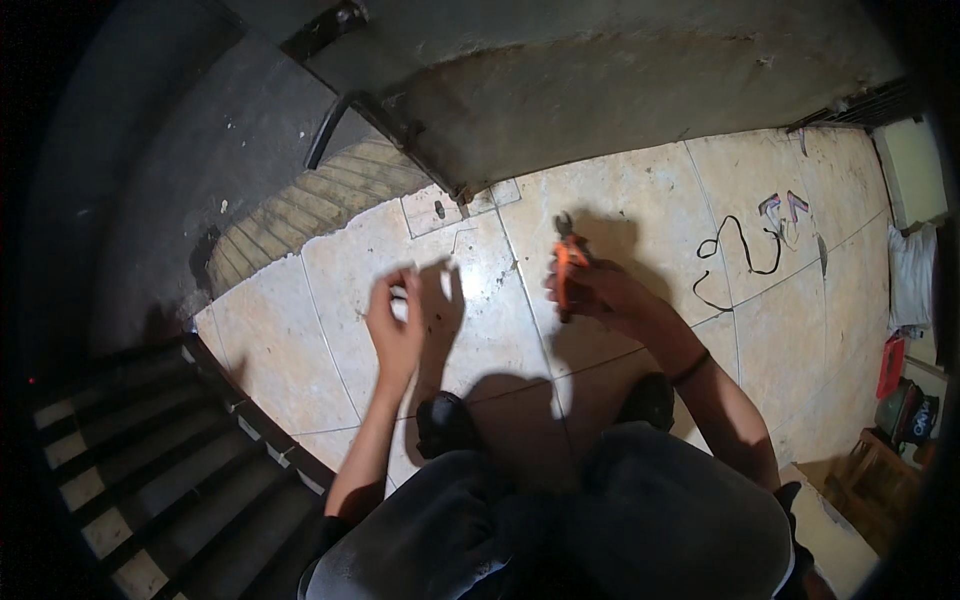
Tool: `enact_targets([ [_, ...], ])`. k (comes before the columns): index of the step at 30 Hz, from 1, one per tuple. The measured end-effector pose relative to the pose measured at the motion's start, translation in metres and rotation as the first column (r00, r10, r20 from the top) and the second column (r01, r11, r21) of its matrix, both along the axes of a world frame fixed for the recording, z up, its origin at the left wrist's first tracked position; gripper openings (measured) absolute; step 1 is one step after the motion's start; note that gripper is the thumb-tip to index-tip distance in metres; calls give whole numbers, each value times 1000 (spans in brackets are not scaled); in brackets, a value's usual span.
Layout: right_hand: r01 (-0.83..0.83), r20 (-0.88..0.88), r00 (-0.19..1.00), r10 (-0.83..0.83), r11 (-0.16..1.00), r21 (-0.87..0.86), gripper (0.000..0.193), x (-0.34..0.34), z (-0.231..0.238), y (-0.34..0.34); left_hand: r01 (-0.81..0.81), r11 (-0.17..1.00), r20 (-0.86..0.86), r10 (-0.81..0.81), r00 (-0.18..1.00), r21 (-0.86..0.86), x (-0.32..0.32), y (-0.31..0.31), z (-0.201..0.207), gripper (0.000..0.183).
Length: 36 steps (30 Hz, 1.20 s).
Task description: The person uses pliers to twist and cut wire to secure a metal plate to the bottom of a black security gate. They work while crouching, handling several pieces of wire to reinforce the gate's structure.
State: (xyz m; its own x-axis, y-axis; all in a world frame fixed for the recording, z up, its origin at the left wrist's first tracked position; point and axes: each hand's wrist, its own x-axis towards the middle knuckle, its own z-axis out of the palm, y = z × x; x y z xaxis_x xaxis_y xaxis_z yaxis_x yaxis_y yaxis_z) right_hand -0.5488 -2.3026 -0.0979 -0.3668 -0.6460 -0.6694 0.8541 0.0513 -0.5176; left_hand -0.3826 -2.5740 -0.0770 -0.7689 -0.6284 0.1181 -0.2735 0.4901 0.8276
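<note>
My right hand [610,295] grips a pair of pliers [566,262] with orange handles, its dark metal jaws pointing away from me above the tiles. To the left, my left hand [393,325] is raised with thumb and fingers curled together in a pinch. Whatever may be between those fingertips is too small to make out. A thin bent piece of wire [460,238] appears to lie on the pale tiled floor [490,345] just beyond the left hand. Both hands cast shadows on the tiles.
Black cord [745,250] and strips of coloured ribbon cable [783,208] lie at the right. A grey metal door [620,100] stands at the far side. Slatted dark steps [170,470] drop away at lower left. A wooden stool [875,475] and bags sit at the right edge.
</note>
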Motion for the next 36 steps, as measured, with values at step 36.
enact_targets([
  [36,7,142,989,32,963,-271,32,-23,-35,-113,221,965,192,-193,962,-138,141,67,-52,36],
])
